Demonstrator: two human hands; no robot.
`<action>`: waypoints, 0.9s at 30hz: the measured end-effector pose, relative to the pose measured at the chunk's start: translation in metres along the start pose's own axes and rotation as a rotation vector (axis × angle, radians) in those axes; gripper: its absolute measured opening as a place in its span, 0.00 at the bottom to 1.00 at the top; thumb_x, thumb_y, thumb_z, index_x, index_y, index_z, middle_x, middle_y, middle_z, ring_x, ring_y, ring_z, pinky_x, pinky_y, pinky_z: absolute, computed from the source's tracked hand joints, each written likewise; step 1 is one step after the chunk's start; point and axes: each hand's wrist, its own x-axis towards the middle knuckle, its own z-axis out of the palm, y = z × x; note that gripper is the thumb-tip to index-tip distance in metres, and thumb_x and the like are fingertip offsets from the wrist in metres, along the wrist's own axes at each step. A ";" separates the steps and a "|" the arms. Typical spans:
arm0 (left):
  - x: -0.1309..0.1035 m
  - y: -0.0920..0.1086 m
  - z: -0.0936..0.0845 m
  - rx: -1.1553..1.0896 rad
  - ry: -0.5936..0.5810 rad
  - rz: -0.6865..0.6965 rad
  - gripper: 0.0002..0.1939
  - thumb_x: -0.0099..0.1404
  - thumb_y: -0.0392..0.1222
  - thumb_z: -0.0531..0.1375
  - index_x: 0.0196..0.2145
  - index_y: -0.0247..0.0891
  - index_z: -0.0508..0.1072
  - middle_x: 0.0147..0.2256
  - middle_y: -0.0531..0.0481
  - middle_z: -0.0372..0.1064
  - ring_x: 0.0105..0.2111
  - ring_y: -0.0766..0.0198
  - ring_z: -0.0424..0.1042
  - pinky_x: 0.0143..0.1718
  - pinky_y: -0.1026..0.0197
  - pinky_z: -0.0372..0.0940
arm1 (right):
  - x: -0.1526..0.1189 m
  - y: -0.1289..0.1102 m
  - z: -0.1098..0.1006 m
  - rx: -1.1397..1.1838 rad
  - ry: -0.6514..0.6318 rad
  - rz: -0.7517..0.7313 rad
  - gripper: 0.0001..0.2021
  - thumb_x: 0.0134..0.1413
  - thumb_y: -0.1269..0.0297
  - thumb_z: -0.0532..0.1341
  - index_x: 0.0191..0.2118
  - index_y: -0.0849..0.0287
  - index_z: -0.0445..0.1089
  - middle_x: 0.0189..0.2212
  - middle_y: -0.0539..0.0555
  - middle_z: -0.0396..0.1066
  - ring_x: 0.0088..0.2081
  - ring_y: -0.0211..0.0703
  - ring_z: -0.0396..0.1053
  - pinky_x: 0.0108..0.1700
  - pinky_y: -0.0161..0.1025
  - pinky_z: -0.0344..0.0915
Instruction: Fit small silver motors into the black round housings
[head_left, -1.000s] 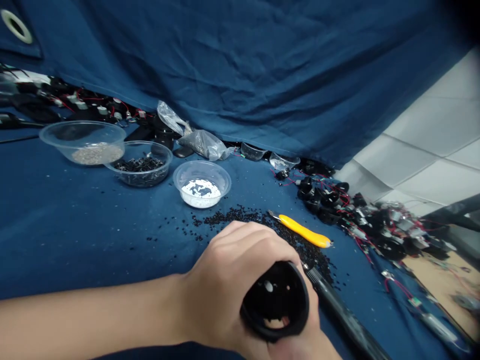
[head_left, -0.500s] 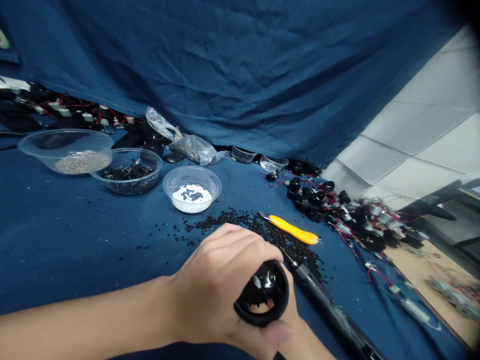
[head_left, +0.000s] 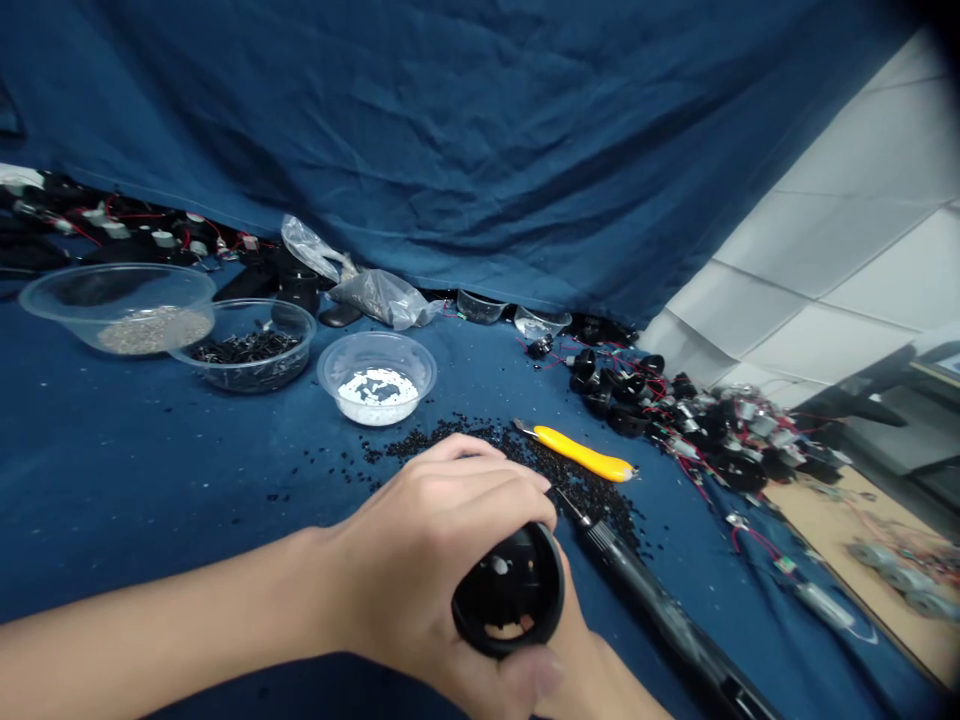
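Note:
My left hand (head_left: 427, 540) is closed around a hollow, round black plastic housing (head_left: 510, 590), with the fingers over its top and a thumb at its lower rim. The wide open end of the housing faces me, and skin shows through an opening inside it. My right hand (head_left: 574, 630) is pressed against the far right side of the same housing; most of its fingers are hidden behind the left hand and the part. Just right of the hands lies a black electric screwdriver (head_left: 660, 610). Beyond them is a yellow-handled tool (head_left: 585, 453) with a metal tip, among scattered small black pieces (head_left: 450, 432).
Clear bowls hold white pieces (head_left: 377, 400), black parts (head_left: 251, 350) and small metallic-looking bits (head_left: 150, 330). A plastic bag (head_left: 382, 295) lies behind them. Wired black assemblies (head_left: 630, 390) are heaped at the right. A blue cloth (head_left: 450, 130) hangs at the back.
Both hands and the housing have shifted slightly left in view, and the housing's open end is turned a little more toward me. The whole scene has slid slightly left too.

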 end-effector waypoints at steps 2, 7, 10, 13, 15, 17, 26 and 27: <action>0.002 0.000 -0.004 0.013 -0.071 -0.010 0.24 0.49 0.47 0.64 0.42 0.33 0.71 0.37 0.46 0.77 0.42 0.55 0.76 0.54 0.55 0.58 | -0.002 0.000 0.001 -0.003 0.010 0.009 0.15 0.64 0.59 0.59 0.53 0.57 0.67 0.53 0.58 0.67 0.48 0.47 0.70 0.48 0.50 0.70; 0.004 0.002 -0.012 -0.019 -0.152 -0.007 0.25 0.51 0.50 0.65 0.44 0.36 0.69 0.39 0.49 0.77 0.48 0.56 0.74 0.60 0.57 0.52 | -0.008 0.003 0.005 0.002 0.031 0.017 0.15 0.64 0.59 0.58 0.53 0.57 0.67 0.53 0.58 0.67 0.48 0.47 0.70 0.47 0.50 0.71; 0.003 0.002 -0.011 -0.008 -0.148 -0.024 0.24 0.51 0.50 0.64 0.44 0.38 0.69 0.40 0.48 0.77 0.48 0.54 0.74 0.60 0.54 0.53 | -0.012 0.009 0.008 0.014 0.064 0.021 0.14 0.64 0.59 0.58 0.53 0.57 0.67 0.52 0.58 0.67 0.47 0.47 0.70 0.47 0.49 0.71; 0.001 -0.001 -0.007 0.005 -0.115 -0.021 0.23 0.51 0.49 0.62 0.44 0.38 0.70 0.39 0.47 0.76 0.44 0.55 0.75 0.57 0.53 0.57 | -0.014 0.015 0.012 0.028 0.109 0.026 0.13 0.65 0.58 0.57 0.51 0.55 0.68 0.52 0.58 0.68 0.46 0.45 0.70 0.47 0.47 0.71; 0.000 -0.002 -0.004 0.012 -0.078 0.007 0.23 0.51 0.49 0.62 0.44 0.36 0.70 0.37 0.47 0.76 0.40 0.56 0.75 0.53 0.53 0.61 | -0.014 0.017 0.013 0.039 0.133 0.029 0.12 0.65 0.58 0.57 0.50 0.53 0.69 0.49 0.56 0.69 0.46 0.46 0.70 0.46 0.47 0.71; -0.002 -0.003 -0.002 0.029 -0.047 0.026 0.23 0.52 0.49 0.62 0.44 0.35 0.69 0.35 0.46 0.75 0.39 0.56 0.75 0.50 0.54 0.63 | -0.012 0.015 0.011 0.048 0.146 0.029 0.11 0.63 0.58 0.58 0.49 0.50 0.69 0.46 0.55 0.71 0.47 0.49 0.70 0.46 0.47 0.71; -0.005 -0.006 0.000 0.080 -0.028 -0.002 0.24 0.53 0.51 0.66 0.44 0.35 0.70 0.34 0.46 0.74 0.37 0.55 0.73 0.44 0.53 0.64 | 0.005 -0.008 -0.004 0.150 0.222 -0.097 0.13 0.60 0.62 0.57 0.50 0.50 0.68 0.44 0.53 0.74 0.47 0.51 0.70 0.51 0.48 0.69; -0.007 -0.008 -0.001 0.065 -0.035 -0.011 0.28 0.52 0.53 0.68 0.46 0.35 0.69 0.35 0.46 0.74 0.37 0.55 0.73 0.44 0.54 0.64 | 0.007 -0.009 -0.005 0.156 0.233 -0.112 0.13 0.60 0.63 0.56 0.50 0.51 0.68 0.45 0.54 0.73 0.47 0.50 0.69 0.50 0.47 0.69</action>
